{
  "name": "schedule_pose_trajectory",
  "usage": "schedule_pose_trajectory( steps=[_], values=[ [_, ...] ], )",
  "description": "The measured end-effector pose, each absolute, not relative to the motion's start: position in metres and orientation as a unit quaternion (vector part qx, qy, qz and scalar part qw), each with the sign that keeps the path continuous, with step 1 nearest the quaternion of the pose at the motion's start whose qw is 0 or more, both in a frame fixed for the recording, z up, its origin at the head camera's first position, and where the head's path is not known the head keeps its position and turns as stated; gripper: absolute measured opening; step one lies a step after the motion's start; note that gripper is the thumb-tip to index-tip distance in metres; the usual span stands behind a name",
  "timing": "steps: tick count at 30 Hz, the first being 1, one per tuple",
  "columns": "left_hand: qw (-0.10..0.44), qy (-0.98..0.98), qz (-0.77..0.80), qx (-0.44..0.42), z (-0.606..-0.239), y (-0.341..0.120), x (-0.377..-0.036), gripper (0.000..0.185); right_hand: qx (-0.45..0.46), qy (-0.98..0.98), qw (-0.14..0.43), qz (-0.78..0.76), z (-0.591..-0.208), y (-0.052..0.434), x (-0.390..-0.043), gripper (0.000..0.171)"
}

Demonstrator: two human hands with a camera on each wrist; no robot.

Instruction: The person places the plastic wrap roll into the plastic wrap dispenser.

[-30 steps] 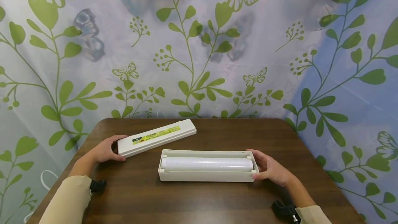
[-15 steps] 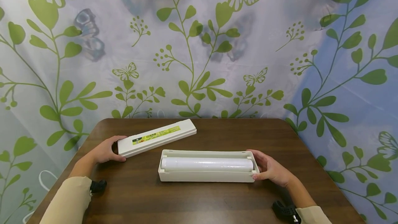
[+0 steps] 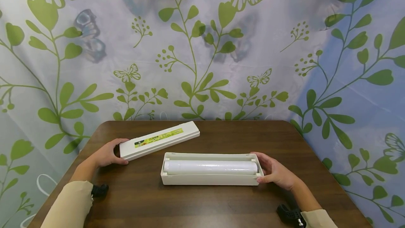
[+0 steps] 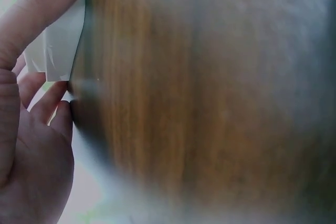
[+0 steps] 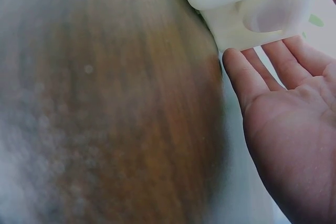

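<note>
Head view: an open white cling-film dispenser tray point(image 3: 210, 178) lies lengthwise on the dark wooden desk point(image 3: 202, 203), the film roll point(image 3: 210, 167) seated in it. The right hand point(image 3: 274, 171) cups the tray's right end, fingers fairly straight against the end wall, likely steadying it. Beyond the tray's left end, angled away from it, lies the dispenser lid point(image 3: 159, 139) with its green label facing up; the left hand point(image 3: 105, 153) grips the lid's near end, thumb on top, fingers curled under.
</note>
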State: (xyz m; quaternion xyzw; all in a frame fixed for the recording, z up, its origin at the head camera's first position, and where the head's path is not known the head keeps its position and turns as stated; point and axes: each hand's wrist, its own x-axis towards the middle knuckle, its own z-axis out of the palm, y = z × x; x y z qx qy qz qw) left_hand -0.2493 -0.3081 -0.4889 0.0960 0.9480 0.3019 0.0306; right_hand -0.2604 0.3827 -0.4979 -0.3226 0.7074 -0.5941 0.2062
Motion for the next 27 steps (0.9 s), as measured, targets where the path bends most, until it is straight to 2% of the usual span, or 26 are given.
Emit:
schedule_pose_trajectory(
  steps=[27],
  values=[
    [0.002,0.947,0.306,0.104,-0.4905,-0.3017,-0.2448,0.085,-0.317,0.712,0.21,-0.591,-0.4963,0.3822,-0.259,0.087]
  ],
)
